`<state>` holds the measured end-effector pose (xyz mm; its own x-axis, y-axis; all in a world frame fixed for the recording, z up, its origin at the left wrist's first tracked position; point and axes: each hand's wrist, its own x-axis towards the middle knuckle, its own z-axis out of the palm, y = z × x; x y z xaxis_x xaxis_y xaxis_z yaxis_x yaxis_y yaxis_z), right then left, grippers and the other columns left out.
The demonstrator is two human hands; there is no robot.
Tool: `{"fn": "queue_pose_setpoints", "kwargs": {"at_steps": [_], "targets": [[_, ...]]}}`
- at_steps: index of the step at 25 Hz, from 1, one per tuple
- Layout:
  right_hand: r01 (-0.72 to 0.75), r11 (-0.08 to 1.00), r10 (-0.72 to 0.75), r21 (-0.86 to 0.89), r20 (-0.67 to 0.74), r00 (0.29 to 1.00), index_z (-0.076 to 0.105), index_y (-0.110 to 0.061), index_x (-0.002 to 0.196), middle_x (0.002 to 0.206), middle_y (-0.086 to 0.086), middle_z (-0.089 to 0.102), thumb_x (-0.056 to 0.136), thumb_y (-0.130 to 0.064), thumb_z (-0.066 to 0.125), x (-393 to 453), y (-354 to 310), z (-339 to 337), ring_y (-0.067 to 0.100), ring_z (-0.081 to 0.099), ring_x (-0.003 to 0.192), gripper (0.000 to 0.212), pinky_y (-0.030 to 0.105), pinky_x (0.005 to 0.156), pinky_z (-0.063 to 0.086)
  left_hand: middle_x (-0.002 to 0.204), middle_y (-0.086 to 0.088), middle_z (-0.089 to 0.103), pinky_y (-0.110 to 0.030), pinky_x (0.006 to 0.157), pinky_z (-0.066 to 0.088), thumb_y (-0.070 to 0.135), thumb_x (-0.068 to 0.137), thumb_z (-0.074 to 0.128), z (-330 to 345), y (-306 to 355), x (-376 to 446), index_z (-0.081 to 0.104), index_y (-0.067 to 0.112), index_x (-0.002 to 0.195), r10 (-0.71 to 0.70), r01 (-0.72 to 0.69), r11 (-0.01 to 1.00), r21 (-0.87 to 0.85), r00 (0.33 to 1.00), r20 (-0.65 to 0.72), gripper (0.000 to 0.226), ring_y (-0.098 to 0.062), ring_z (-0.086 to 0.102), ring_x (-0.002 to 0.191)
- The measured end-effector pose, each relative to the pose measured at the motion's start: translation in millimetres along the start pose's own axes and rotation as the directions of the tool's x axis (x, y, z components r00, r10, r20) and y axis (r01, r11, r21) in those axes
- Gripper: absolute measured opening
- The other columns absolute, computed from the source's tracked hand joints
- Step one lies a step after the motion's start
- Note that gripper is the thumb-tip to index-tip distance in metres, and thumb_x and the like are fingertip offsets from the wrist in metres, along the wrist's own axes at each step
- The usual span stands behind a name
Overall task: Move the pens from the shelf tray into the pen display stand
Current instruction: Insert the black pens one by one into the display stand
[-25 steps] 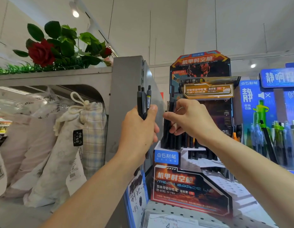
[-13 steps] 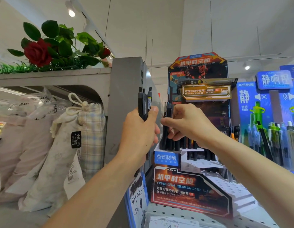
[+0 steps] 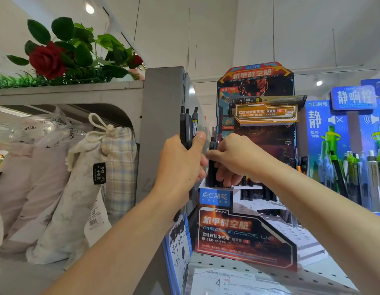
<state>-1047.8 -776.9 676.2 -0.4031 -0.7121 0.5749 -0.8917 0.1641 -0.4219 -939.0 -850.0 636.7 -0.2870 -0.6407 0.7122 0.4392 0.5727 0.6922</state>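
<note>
Three pens (image 3: 188,126) upright, clickers up

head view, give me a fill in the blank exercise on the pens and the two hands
1. The left hand grips a bunch of ____ pens that stick up above the fist.
2. The right hand holds a pen at the top ____ corner of the display stand.
3. On top of the grey shelf sits a ____ rose.
4. The cloth bag hangs to the ____ of the left hand.

Missing words: black; left; red; left
</note>
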Motion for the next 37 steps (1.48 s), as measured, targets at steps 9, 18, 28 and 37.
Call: {"fn": "queue_pose_setpoints", "kwargs": {"at_steps": [9, 18, 28, 37], "targets": [[0.184, 0.81, -0.141, 0.556, -0.118, 0.983, 0.074, -0.009, 0.095, 0.074, 0.003, 0.071, 0.102, -0.035, 0.057, -19, 13, -20, 0.015, 0.064, 0.059, 0.032, 0.022, 0.05, 0.051, 0.06, 0.003, 0.057, -0.019, 0.038, 0.038, 0.032, 0.1, 0.059, 11, 0, -11, 0.058, 0.026, 0.107, -0.067, 0.09, 0.988, -0.128, 0.983, 0.172, 0.01, -0.006, 0.045, 0.042], [0.008, 0.764, -0.146, 0.645, 0.161, 0.976, 0.078, -0.018, 0.087, 0.075, 0.001, 0.07, 0.089, -0.033, 0.074, -22, 33, -22, 0.009, 0.064, 0.067, 0.016, 0.023, 0.057, 0.053, 0.068, -0.001, 0.061, -0.018, 0.039, 0.04, 0.026, 0.102, 0.054, 23, -7, -18, 0.056, 0.029, 0.124, -0.11, 0.121, 0.992, -0.025, 0.958, 0.264, 0.022, -0.005, 0.048, 0.042], [0.059, 0.569, -0.156, 0.82, 0.037, 0.987, 0.066, -0.008, 0.099, 0.073, 0.0, 0.072, 0.091, -0.024, 0.072, -16, 35, -9, 0.009, 0.066, 0.061, 0.018, 0.021, 0.057, 0.053, 0.068, -0.001, 0.062, -0.019, 0.041, 0.042, 0.031, 0.1, 0.058, 19, -8, -21, 0.061, 0.027, 0.11, -0.084, 0.101, 0.994, -0.049, 0.959, 0.27, 0.012, -0.006, 0.049, 0.046], [0.277, 0.527, 0.068, 0.803, -0.365, 0.929, 0.063, -0.005, 0.116, 0.096, 0.011, 0.078, 0.095, -0.015, 0.068, -9, 45, -24, 0.022, 0.077, 0.084, 0.023, 0.03, 0.067, 0.064, 0.053, 0.006, 0.047, -0.017, 0.037, 0.036, 0.042, 0.098, 0.058, 14, -13, -22, 0.059, 0.023, 0.112, -0.105, 0.114, 0.991, -0.068, 0.987, 0.123, 0.023, -0.005, 0.039, 0.042]]}}
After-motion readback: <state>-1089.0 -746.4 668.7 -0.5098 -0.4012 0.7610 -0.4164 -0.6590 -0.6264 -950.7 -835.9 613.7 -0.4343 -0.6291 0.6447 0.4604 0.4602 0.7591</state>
